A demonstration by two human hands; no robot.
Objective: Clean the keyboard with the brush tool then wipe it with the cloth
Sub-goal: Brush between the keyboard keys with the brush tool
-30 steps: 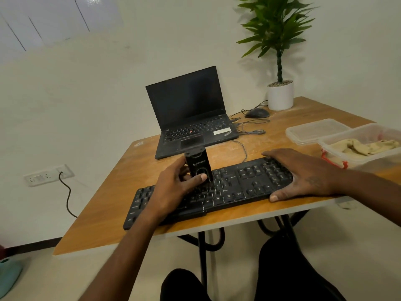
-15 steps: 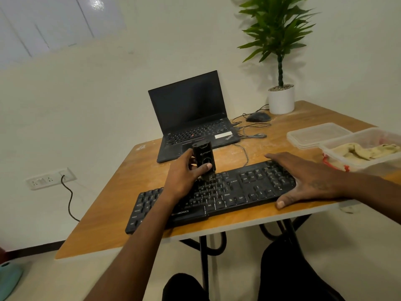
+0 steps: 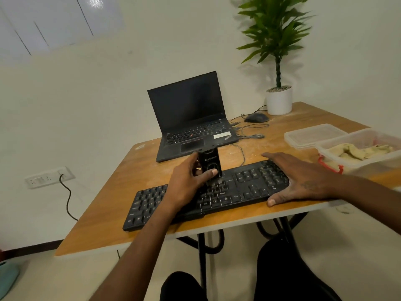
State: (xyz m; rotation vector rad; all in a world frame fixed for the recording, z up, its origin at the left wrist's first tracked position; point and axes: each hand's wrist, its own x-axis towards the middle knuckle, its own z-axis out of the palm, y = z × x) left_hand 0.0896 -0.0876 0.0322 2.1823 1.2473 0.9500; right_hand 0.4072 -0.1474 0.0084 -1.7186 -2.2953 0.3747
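Keyboard (image 3: 217, 192), black, lies along near edge of wooden tabletop (image 3: 134, 174). Left hand (image 3: 186, 185) has its grip clenched round upright black brush tool (image 3: 210, 165), bristle end down on the middle keys. Right hand (image 3: 301, 179) flat, fingers straight, pressing keyboard's right end. Cloth (image 3: 358, 149) sits in clear container (image 3: 368, 161) at right, beside keyboard.

A plain home-office or small office corner: a wooden surface (image 3: 138, 177) at centre carries an open laptop (image 3: 191, 118), mouse (image 3: 256, 117) and potted plant (image 3: 278, 101) at upper right; a wall socket (image 3: 48, 177) sits at left.
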